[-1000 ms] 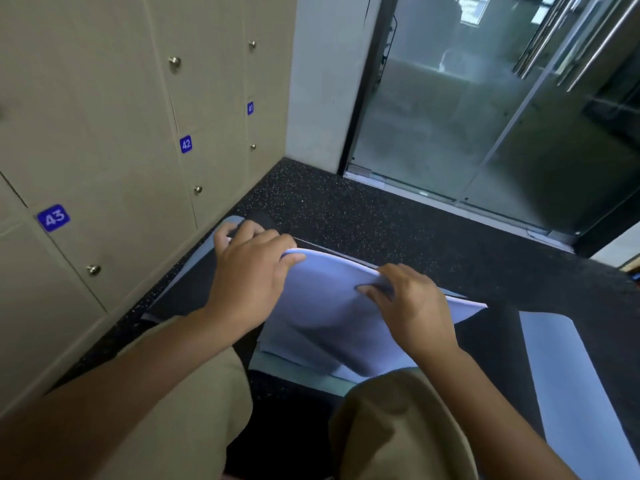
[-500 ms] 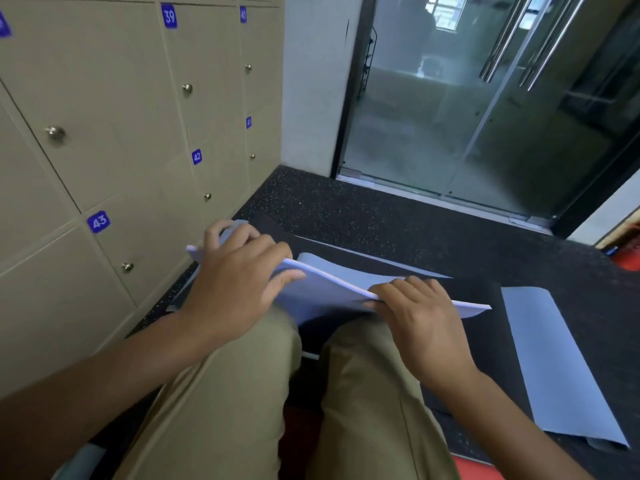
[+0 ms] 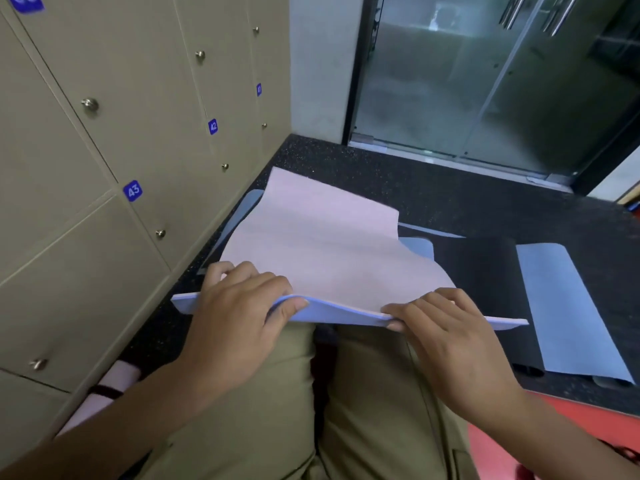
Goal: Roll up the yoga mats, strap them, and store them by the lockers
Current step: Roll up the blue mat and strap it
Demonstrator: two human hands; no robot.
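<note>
A thin yoga mat (image 3: pixel 322 244), pale lilac on top and blue underneath, is lifted off the floor above my knees. My left hand (image 3: pixel 239 317) grips its near edge on the left, thumb under and fingers over. At the same edge further right, my right hand (image 3: pixel 440 327) pinches the mat. The mat's far end sags toward the dark floor by the lockers (image 3: pixel 104 150). A black mat (image 3: pixel 485 271) and a blue mat (image 3: pixel 568 306) lie flat to the right. A rolled pink mat (image 3: pixel 107 386) with a black strap lies against the locker base at lower left.
Beige lockers numbered 42 and 43 fill the left wall. A glass sliding door (image 3: pixel 485 81) stands ahead past the speckled black floor (image 3: pixel 415 178). Red flooring (image 3: pixel 571 441) starts at lower right. Another blue mat edge (image 3: pixel 249 206) shows under the lifted mat.
Both hands have pulled the mat's near edge toward me and raised it, so its pale upper face now spreads out in front. The view has tipped down over my legs.
</note>
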